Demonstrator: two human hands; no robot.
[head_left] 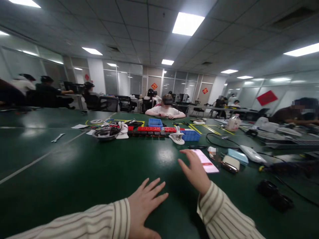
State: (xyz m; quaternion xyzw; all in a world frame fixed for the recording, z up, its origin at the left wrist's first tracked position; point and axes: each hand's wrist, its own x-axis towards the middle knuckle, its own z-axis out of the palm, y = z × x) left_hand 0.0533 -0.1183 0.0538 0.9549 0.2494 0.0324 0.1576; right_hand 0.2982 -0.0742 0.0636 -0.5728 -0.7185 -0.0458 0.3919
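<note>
My left hand (147, 207) is spread over the green tabletop (99, 176), palm down, with its fingers apart and nothing in it. Further forward and to the right is my right hand (195, 169). Its thumb and fingers are apart, and it appears to hold nothing. Just beside it, partly hidden by the fingers, lies a pink phone (207, 162) with a lit screen. I cannot tell whether the right hand touches the phone. Both wrists are in striped sleeves.
Ahead stand a red power strip (152, 129), blue bins (190, 135), a white stand (176, 136) and a bowl of cables (106, 131). A wrench (58, 138) lies left. Rightward are a power bank (230, 164), a mouse (252, 154) and black cables. A person (165, 109) leans on the far edge.
</note>
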